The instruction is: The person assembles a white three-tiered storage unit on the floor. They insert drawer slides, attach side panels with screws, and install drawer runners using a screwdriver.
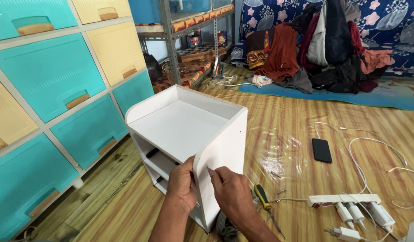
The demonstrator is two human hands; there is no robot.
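A small white shelf cabinet [184, 125] stands on the wooden floor in front of me. My left hand [182, 183] grips the front edge of its side panel [227, 143], thumb on the outside and fingers inside. My right hand [231, 192] pinches a small screw [209, 169] with its tip against the outer face of that panel near the rounded corner. A screwdriver [263, 197] with a yellow and black handle lies on the floor just right of my right hand.
Teal and yellow plastic drawers [50, 89] fill the left. A clear plastic sheet [278, 152] with loose screws, a black phone [321, 150], a white power strip [343, 199] with chargers and white cables lie on the right. A clothes pile [323, 45] and metal rack [189, 40] stand behind.
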